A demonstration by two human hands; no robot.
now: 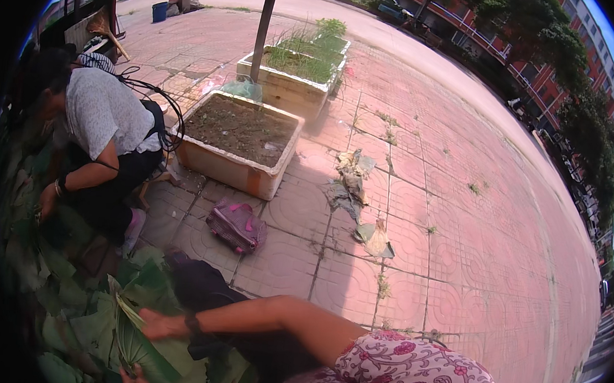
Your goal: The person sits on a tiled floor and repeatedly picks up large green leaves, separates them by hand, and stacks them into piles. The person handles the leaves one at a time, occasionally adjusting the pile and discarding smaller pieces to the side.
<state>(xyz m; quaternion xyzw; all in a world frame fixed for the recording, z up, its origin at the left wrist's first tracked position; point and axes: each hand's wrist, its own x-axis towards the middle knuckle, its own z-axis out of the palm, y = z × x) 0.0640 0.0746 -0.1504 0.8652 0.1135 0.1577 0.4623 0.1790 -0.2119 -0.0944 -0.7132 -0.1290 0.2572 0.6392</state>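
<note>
A large green lotus leaf (125, 328) with fanned veins lies folded in front of me at the lower left. My right hand (160, 325), below a dark wristband, is closed at the leaf's right side. At the bottom edge, partly cut off, my left hand (137, 381) pinches the leaf's lower end. More flat green leaves (75, 300) spread in a layered heap under and around both hands. My floral sleeve (408, 373) fills the lower right.
A co-worker (109, 117) in a pale top bends over the same heap at left. A purple bag (237, 226) rests on the paving. Beyond it stand a soil-filled foam box (233, 176), planted boxes (285, 94) and a pole (263, 28). Dry leaves (354, 184) lie on the tiles.
</note>
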